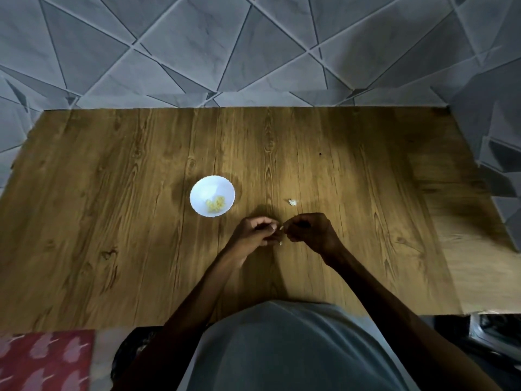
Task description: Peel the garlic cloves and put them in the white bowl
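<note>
The worktop [141, 221] is brown with dark wood grain and knots. The bowl [208, 189] is plain white, and the peeled cloves [216, 205] in it are pale yellow. The clove [281, 227] being peeled shows cream. A peel scrap [293, 202] is white. The tiles [197, 38] are marbled grey, cut into triangles by lighter lines. A cloth [42, 359] is red with pink motifs. The shirt [282, 348] is grey-blue.

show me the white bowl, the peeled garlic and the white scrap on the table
white bowl [201, 190]: head view, bare inner wall
peeled garlic [216, 204]: head view, middle of heap
white scrap [293, 202]: head view, its middle
</note>
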Available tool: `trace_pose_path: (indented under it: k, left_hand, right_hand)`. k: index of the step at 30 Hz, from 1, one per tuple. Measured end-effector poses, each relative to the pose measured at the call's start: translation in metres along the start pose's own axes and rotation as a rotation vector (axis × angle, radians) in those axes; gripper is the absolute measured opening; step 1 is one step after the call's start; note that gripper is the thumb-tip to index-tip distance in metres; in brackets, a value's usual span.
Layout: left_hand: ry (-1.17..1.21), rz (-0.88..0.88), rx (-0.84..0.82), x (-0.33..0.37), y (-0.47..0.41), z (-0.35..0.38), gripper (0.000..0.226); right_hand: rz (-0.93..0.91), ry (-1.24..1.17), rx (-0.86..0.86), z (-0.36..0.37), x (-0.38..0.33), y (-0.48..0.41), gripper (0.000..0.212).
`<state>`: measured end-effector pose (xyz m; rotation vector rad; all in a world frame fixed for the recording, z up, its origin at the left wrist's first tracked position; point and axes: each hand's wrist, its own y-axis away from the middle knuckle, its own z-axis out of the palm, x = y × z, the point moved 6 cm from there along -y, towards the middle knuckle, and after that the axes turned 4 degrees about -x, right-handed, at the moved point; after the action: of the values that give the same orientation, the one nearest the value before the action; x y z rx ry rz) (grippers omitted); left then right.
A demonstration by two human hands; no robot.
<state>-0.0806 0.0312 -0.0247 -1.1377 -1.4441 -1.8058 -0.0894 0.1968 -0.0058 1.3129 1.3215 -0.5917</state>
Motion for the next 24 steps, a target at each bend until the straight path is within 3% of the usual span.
trace_pose_path:
  k: [3,14,18,24]
  left_hand:
    - [0.099,0.007,-0.015,-0.001,-0.001,0.001,0.021]
    - [-0.261,0.228,0.133,0.013,-0.001,0.000,0.017]
    - [-0.275,0.267,0.142,0.013,0.000,0.002,0.018]
    - [-0.186,0.212,0.122,0.002,0.000,0.000,0.019]
  right_hand:
    - [-0.014,-0.009,0.019,0.001,0.000,0.001,0.010]
    - [0.006,0.042,0.050,0.007,0.002,0.001,0.017]
    - [0.099,-0.138,-0.045,0.008,0.009,0.001,0.021]
    - [0.033,-0.318,-0.241,0.009,0.012,0.004,0.037]
